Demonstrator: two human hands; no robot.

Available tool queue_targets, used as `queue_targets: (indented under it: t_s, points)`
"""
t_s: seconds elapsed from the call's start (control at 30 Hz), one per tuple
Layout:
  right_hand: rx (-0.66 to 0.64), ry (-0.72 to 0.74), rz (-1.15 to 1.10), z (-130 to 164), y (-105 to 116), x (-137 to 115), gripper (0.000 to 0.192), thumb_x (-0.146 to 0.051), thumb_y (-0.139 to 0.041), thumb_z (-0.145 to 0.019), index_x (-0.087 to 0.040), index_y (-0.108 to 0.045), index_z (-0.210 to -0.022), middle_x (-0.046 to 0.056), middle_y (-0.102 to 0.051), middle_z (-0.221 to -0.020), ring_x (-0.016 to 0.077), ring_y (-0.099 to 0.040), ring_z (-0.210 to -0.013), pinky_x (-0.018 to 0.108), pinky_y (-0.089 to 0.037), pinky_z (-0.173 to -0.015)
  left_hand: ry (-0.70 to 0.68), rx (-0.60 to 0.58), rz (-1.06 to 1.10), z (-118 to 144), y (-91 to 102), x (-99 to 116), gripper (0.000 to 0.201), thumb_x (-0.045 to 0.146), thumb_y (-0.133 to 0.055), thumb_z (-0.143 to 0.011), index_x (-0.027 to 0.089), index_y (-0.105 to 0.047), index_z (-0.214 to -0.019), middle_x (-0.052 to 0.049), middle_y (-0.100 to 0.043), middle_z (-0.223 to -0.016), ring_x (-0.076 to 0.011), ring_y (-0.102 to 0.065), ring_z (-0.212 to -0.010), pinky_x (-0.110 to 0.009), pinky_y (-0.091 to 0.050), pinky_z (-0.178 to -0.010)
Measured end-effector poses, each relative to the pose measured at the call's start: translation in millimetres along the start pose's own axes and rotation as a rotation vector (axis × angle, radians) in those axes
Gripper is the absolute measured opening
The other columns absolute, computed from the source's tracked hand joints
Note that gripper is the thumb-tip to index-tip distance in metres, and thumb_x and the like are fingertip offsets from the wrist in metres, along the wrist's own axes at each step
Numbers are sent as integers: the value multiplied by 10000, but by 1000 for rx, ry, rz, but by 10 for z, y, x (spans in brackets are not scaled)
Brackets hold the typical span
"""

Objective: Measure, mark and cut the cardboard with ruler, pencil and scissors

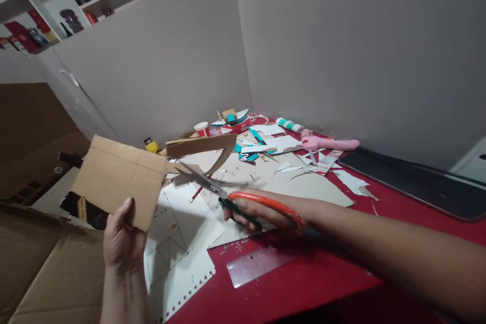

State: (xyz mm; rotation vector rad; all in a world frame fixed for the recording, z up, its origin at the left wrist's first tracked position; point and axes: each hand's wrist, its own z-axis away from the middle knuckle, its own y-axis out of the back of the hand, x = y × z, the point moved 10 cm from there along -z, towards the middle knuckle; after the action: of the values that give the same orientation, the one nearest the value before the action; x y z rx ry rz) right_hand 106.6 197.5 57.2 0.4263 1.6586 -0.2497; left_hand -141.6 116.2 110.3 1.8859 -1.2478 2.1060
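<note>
- The left hand [123,235] pinches a flat, roughly rectangular piece of tan cardboard [125,172] by its lower edge; the thumb presses on the front face, and the other fingers are mostly hidden behind it.
- That cardboard is raised at the left, tilted, with ruled lines across it (a black printed patch fills its lower left corner).
- The right hand [271,215] grips a pair of metal scissors with orange and green handles [224,193]; its fingers curl together around the green handle, while the thumb's exact place is hard to tell.
- The blades stand slightly parted, their tips pointing left, near the cardboard's right edge but apart from it.
- Beneath the hands, a white paper sheet with drawn lines and a perforated edge [190,273] lies on the red tabletop [315,278], near a clear plastic ruler [258,266].
- Beyond the scissors are a curved brown cardboard strip [201,147], a red-and-white paper cup [202,130] and scattered paper scraps.
- A pink glue gun [330,143] rests farther right, next to a flat black panel [410,182].
- A large brown cardboard box [56,273] fills the left side.
</note>
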Motion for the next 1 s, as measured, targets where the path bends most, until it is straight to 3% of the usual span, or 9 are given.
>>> queue_targets:
  t_s: [0.1,0.23,0.47,0.73,1.0]
  points:
    - [-62,33,262,5,-77,-99,759,-918,-313,-777,-179,-484,-788,-40,-407,-652,95,-395,-566,250,-367,-535,8,10,-2,-32,51,-30,130,110,-733,-593,175,-680,-692,36,-737,-660,-130,-702,-634,-218,-597,-607]
    - [-36,65,396,3,-73,-221,779,-919,-227,-794,-182,-480,-805,-27,-396,-683,103,-371,-592,251,-355,-542,-4,-33,-8,-27,34,-63,170,113,-766,-562,184,-673,-685,46,-732,-654,-125,-709,-653,-209,-594,-655]
    - [-36,86,370,12,-101,-235,746,-893,-244,-824,-188,-488,-829,-38,-370,-645,108,-334,-577,245,-319,-520,-21,-139,-58,67,-85,-129,250,112,-798,-570,211,-698,-777,30,-750,-734,-173,-734,-723,-240,-605,-652]
    - [-15,59,339,24,-100,-233,787,-882,-261,-831,-153,-545,-924,-36,-388,-630,110,-329,-560,248,-309,-501,-6,-180,-91,138,-177,-167,278,121,-818,-550,215,-693,-779,15,-746,-754,-192,-731,-729,-278,-624,-643]
    - [51,80,467,2,-25,-170,721,-879,-272,-833,-191,-471,-748,-19,-436,-666,117,-384,-603,263,-345,-564,-42,-237,-94,158,-207,-141,334,132,-857,-555,212,-704,-840,32,-736,-715,-162,-732,-718,-214,-604,-650]
